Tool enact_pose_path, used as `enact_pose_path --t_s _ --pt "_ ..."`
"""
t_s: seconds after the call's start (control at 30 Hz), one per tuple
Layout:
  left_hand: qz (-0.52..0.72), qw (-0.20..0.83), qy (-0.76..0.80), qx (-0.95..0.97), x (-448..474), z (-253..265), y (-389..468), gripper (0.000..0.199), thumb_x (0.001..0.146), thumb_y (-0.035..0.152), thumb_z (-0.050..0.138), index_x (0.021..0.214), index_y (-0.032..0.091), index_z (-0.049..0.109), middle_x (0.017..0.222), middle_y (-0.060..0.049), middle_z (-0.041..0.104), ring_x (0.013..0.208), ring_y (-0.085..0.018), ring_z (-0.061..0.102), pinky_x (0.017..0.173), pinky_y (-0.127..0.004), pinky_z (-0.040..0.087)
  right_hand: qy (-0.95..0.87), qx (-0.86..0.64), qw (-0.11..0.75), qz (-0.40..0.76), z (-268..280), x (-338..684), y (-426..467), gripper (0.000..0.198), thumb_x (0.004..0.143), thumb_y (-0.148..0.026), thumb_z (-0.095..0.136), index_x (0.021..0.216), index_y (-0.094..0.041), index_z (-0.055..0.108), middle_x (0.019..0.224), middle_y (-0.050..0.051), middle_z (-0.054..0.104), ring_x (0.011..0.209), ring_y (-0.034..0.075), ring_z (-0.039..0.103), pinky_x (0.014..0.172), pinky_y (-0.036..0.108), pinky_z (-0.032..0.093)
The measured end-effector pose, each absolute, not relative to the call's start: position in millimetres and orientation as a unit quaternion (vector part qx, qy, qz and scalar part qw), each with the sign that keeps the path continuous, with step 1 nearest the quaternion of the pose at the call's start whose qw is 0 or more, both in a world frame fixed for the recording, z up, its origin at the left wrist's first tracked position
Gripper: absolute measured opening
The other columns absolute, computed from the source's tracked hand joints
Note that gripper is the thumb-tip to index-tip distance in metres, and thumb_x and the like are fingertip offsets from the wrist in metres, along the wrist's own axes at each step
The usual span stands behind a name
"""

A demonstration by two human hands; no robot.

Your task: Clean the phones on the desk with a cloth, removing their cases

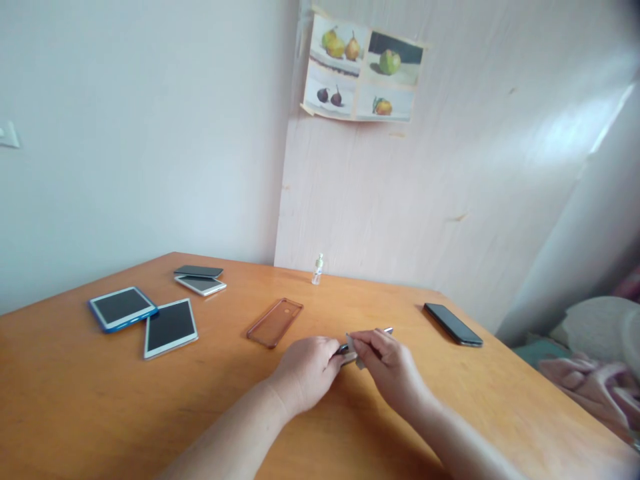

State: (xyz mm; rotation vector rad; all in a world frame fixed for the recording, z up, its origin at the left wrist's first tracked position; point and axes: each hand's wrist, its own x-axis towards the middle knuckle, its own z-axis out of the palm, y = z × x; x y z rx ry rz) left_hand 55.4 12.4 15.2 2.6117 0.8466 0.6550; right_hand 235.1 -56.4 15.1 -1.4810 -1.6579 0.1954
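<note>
My left hand (306, 375) is closed around the near end of a phone (343, 349), which is tilted nearly edge-on above the table. My right hand (393, 370) pinches a small white wipe (361, 363) and presses it against the phone. Beyond the right fingers the phone's far corner sticks out; most of its face is hidden. A clear reddish phone case (275, 323) lies on the table just past my left hand. Farther back a small clear spray bottle (317, 272) stands upright near the wall.
On the wooden table (100, 407), a blue-edged tablet (123, 308) overlaps a white tablet (171, 327) at left. Behind them a dark phone (199, 271) rests partly over a white phone (201, 285). Another black phone (453, 324) lies near the right edge. Pink fabric (595, 387) is beyond it.
</note>
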Motion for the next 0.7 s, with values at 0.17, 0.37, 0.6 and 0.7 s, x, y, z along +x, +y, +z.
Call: enact_pose_path --t_s 0.17,0.37,0.6,0.7 --pt "0.226 0.163 0.300 0.912 56 14 13 0.024 0.096 0.031 0.042 0.081 0.021 0.059 0.084 -0.003 0.068 0.078 -0.017 0.063 0.064 -0.025 0.038 -0.654 -0.611 0.440 0.078 18 235 -54 0.030 0.094 -0.039 0.047 0.085 -0.022 0.070 0.074 0.002 0.066 0.071 0.016 0.060 0.067 0.026 0.043" --pt "0.218 0.148 0.311 0.913 57 16 13 0.025 0.095 0.031 0.043 0.079 0.021 0.058 0.085 -0.003 0.067 0.077 -0.017 0.061 0.064 -0.025 0.038 -0.531 -0.722 0.441 0.032 17 293 -44 0.033 0.089 -0.045 0.049 0.076 -0.020 0.066 0.066 0.002 0.067 0.067 0.020 0.060 0.064 0.030 0.043" --pt "0.229 0.176 0.300 0.909 56 14 13 0.024 0.096 0.032 0.043 0.084 0.022 0.061 0.086 -0.004 0.069 0.080 -0.018 0.063 0.067 -0.026 0.039 -0.676 -0.583 0.446 0.067 15 230 -55 0.027 0.095 -0.037 0.046 0.091 -0.022 0.068 0.081 0.003 0.068 0.076 0.017 0.061 0.070 0.026 0.045" --pt "0.234 0.185 0.283 0.912 55 14 14 0.022 0.096 0.030 0.043 0.088 0.022 0.061 0.089 -0.003 0.070 0.082 -0.018 0.064 0.067 -0.025 0.040 -0.700 -0.564 0.430 0.087 17 218 -58 0.028 0.096 -0.035 0.044 0.089 -0.022 0.068 0.078 0.002 0.067 0.073 0.015 0.061 0.068 0.025 0.044"
